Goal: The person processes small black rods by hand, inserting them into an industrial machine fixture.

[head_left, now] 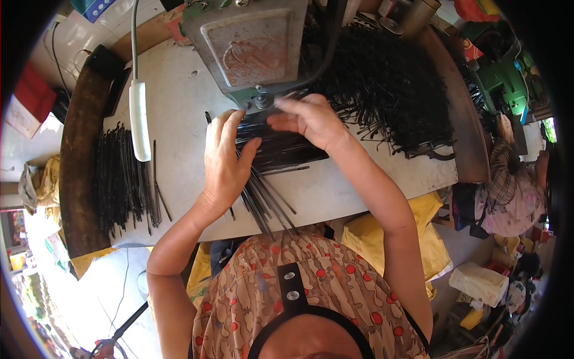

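My left hand (227, 149) is just below the machine head, fingers stretched up towards its lower edge and thumb apart. My right hand (311, 122) reaches in from the other side, its fingertips smeared by motion close to the machine's round metal part (261, 100). Whether it holds anything does not show. Between and beneath both hands lies a layer of thin black rods (281, 148) across the worktable. A looser bunch of black rods (266, 203) fans out below my left hand towards my body. The grey-green machine (251, 45) stands right in front of me.
A big tangled heap of black strips (394, 84) covers the table's right side. Black rods (122, 179) lie in a row at left, beside the wooden rim (84, 143). A lamp (139, 119) hangs over the pale tabletop (179, 90). Another person (514, 197) sits at far right.
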